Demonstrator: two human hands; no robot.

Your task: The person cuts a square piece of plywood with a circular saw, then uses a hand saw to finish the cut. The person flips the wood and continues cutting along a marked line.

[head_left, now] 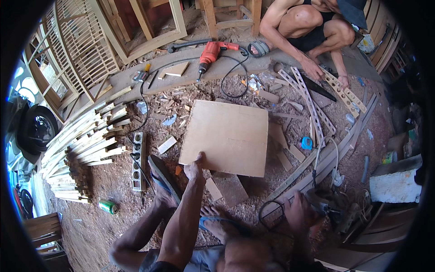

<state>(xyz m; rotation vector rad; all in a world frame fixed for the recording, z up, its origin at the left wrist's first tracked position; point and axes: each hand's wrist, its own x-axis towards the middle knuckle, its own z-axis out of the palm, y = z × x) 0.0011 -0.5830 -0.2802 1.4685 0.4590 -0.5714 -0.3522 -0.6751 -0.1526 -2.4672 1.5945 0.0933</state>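
My left hand point(194, 168) grips the near edge of a flat, light-brown square board point(226, 136), thumb on top and fingers underneath. The board is held over wood scraps, and a brown wood block point(229, 189) shows partly below it. At the lower right, my right hand point(299, 212) is beside a dark power tool point(324, 201) with a cable. Its fingers are partly hidden and blurred, so I cannot make out whether it grips anything.
Shavings cover the ground. A stack of wooden strips point(90, 145), a power strip point(138, 161) and a green can point(108, 206) are left. A red drill point(210, 56) lies ahead. Far right, another person point(312, 68) handles a perforated wooden strip point(343, 91). A blue tape measure point(306, 143) lies nearer.
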